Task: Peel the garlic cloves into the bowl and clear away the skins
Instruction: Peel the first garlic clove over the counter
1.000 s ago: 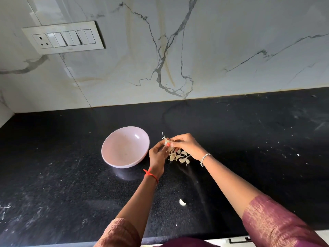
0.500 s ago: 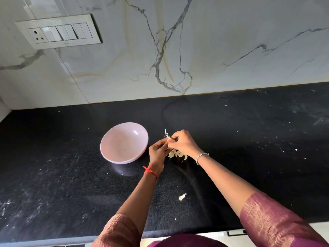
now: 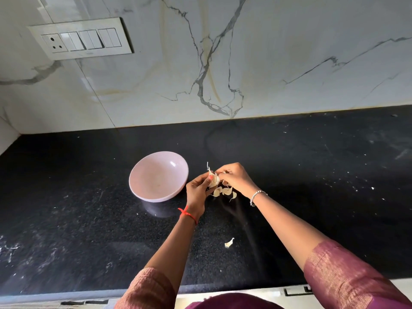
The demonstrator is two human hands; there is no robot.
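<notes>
Right of bowl (image 3: pixel 157 177), loose skins (image 3: pixel 226 191).

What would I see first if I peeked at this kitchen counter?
Two hands meet in the middle of the black speckled stone counter: the left hand and right hand both grip a white papery garlic bulb. Just left of them sits a round pale pink bowl, and curly cream garlic skins lie beneath the hands.
</notes>
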